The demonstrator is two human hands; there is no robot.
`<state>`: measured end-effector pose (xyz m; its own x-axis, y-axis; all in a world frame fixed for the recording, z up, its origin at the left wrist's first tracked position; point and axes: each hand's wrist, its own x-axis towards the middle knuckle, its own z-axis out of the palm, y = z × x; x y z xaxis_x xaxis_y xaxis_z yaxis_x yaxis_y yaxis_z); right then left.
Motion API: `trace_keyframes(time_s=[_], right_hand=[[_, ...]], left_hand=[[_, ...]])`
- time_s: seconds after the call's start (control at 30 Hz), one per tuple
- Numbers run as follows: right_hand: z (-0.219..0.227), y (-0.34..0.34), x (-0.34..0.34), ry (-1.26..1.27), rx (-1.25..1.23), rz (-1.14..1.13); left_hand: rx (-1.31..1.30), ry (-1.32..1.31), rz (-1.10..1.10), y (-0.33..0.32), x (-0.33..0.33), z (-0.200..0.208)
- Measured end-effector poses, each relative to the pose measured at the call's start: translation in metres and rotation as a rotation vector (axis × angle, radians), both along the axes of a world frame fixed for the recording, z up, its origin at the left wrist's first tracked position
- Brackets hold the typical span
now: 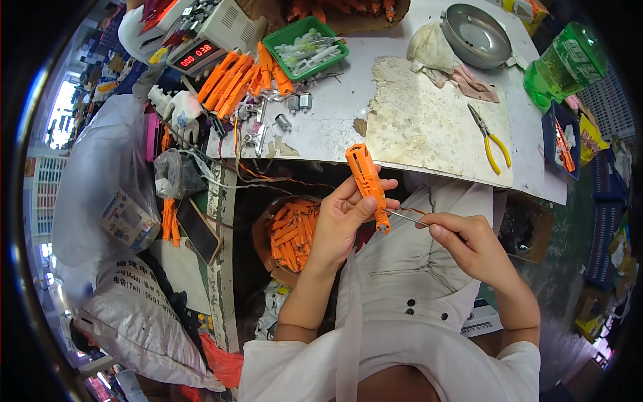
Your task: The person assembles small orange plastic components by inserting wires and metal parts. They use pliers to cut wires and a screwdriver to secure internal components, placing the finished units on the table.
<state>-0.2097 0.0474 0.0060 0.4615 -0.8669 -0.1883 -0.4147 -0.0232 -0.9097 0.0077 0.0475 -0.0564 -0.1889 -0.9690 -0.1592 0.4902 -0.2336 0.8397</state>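
My left hand [340, 218] is closed round a long orange plastic housing [366, 175], held tilted above my lap by the table's front edge. Dark slots run along its upper end. Between its thumb and fingers my right hand [472, 244] pinches a thin metal rod-like tool [407, 218]. The tool's tip meets the housing near its lower end; whether it goes inside I cannot tell. A thin orange-brown wire shows beside the tool. Below my left hand, a carton [262, 231] holds many similar orange parts [293, 234].
On the white table [348, 107] lie yellow-handled pliers [492, 137], small motors [283, 122], a pile of orange housings [231, 80] and a green basket [273, 41]. A metal bowl [477, 37], rags [432, 50] and a green bottle [562, 67] stand farther right. A metering box [218, 37] is at far left.
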Motion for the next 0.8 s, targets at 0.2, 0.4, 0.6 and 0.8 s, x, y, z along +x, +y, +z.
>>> trace_keyframes(time_s=[0.2, 0.4, 0.6, 0.8], right_hand=[[-0.005, -0.002, 0.0, 0.038, -0.098, 0.008], [-0.012, -0.022, -0.016, 0.008, 0.192, 0.191], [-0.022, 0.008, -0.011, 0.522, -0.754, 0.349], [-0.031, 0.009, -0.013, 0.372, -0.75, 0.28]], left_hand=[[-0.002, 0.0, -0.001, -0.003, -0.001, -0.005], [0.036, -0.159, -0.054, 0.001, -0.002, 0.001], [0.049, -0.198, 0.001, 0.002, -0.005, -0.007], [0.096, -0.003, -0.013, 0.008, -0.003, -0.012]])
